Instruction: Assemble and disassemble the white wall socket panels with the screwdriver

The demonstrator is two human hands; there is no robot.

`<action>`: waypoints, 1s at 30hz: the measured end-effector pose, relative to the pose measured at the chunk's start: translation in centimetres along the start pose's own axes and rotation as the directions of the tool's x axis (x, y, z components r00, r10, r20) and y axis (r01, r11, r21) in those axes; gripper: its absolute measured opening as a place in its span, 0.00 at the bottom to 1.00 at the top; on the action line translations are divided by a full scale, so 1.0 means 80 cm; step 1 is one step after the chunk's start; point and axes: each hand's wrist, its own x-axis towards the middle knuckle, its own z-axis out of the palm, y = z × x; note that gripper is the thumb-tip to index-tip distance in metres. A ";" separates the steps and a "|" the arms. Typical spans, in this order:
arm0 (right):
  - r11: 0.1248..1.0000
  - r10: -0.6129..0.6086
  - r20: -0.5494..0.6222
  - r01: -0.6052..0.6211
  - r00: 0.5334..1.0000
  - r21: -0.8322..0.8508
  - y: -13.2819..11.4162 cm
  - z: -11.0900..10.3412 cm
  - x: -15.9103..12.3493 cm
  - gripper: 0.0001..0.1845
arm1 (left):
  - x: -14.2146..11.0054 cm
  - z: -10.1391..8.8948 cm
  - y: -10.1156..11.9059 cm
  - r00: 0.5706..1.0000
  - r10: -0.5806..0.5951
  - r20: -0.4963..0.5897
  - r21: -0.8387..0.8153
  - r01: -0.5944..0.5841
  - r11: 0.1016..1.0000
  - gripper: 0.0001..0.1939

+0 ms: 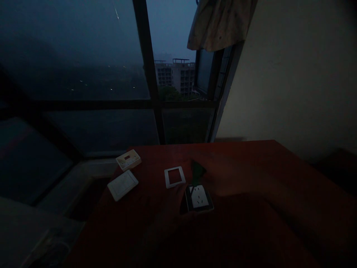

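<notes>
Near the front of the red table, my left hand (173, 206) is closed around a wall socket (200, 197) with a white face and a dark surround. My right hand (221, 175), dim and blurred, grips a screwdriver (198, 171) by its green handle. Its shaft slants down to the upper left edge of the socket's white face; whether the tip sits in a screw I cannot tell. A white square frame (167, 178) lies flat just beyond my left hand. Much of both hands is lost in the dark.
On the table's (245, 152) left side lie a white cover plate (122, 185) and a shallow white mounting box (128, 160). Large windows (97, 126) stand behind the table. A pale wall (290, 74) rises at the right, and a cloth (220, 26) hangs above.
</notes>
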 end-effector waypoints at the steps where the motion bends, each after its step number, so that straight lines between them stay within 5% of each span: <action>1: 0.999 0.023 0.000 -0.023 1.000 -0.032 -0.001 0.000 0.000 0.27 | 0.000 0.000 0.000 1.000 -0.002 0.001 0.002 0.002 1.000 0.41; 6: 0.924 0.228 -0.001 -0.217 0.974 -0.316 -0.002 0.003 0.001 0.18 | 0.001 0.001 -0.002 1.000 0.011 0.016 0.011 -0.011 1.000 0.42; 14: 0.993 0.057 0.044 -0.053 0.997 -0.101 -0.008 -0.004 -0.012 0.19 | -0.001 0.000 -0.002 1.000 0.006 0.015 0.022 -0.006 1.000 0.41; 30: 0.998 0.060 -0.039 -0.059 0.997 0.031 0.003 -0.001 -0.026 0.12 | -0.001 0.000 -0.003 0.999 0.033 0.009 0.007 -0.034 0.999 0.41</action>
